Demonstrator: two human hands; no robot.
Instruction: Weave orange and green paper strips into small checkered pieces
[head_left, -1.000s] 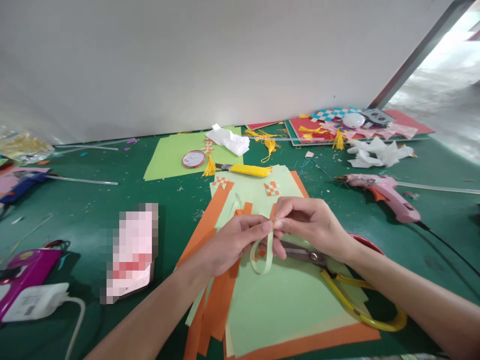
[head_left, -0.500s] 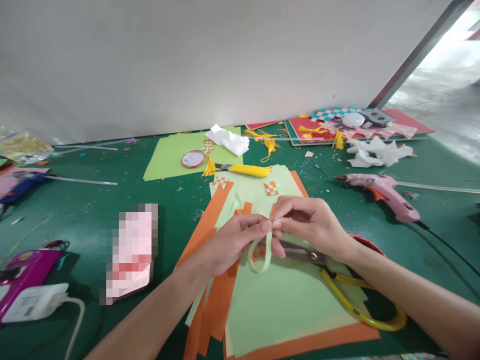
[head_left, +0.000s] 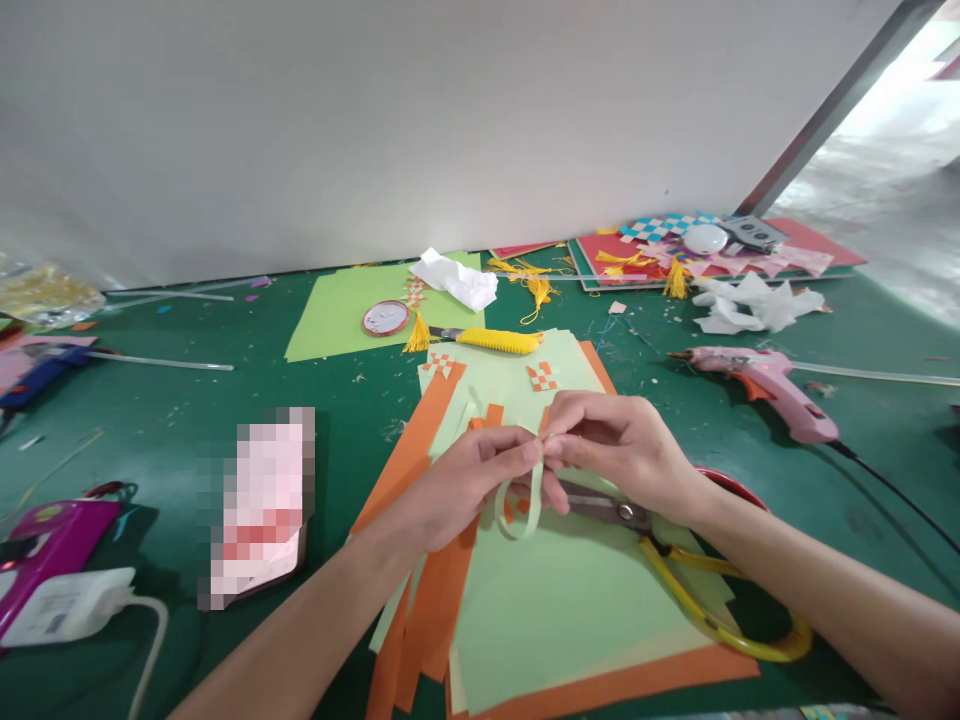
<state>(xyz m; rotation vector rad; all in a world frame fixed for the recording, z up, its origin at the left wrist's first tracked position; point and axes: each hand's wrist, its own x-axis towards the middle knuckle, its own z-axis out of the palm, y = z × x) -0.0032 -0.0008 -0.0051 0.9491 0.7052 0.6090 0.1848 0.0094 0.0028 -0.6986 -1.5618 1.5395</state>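
Observation:
A light green paper strip point(head_left: 535, 500), bent into a loop, hangs between my hands. My left hand point(head_left: 480, 478) pinches it between thumb and fingers. Opposite, my right hand point(head_left: 626, 448) is closed on the same strip at its upper end, fingertips touching those of the left. Below them lies a stack of light green paper point(head_left: 577, 600) with orange sheets under it. Scissors point(head_left: 694, 590) with yellow and red handles rest on the stack, their blades partly behind my right hand. Orange paper strips point(head_left: 442, 600) lie under my left wrist. A small woven orange-and-white piece point(head_left: 542, 376) sits just beyond.
A yellow box cutter point(head_left: 499, 341) lies beyond the stack. To the right is a pink glue gun point(head_left: 780, 385) with its cord; to the left, a phone point(head_left: 262, 510), a magenta tool point(head_left: 64, 535) and a white plug point(head_left: 71, 605). A wall point(head_left: 375, 130) closes off the back.
The looped strip's lower end has lifted very slightly. Both hands keep the same pinch in nearly the same place.

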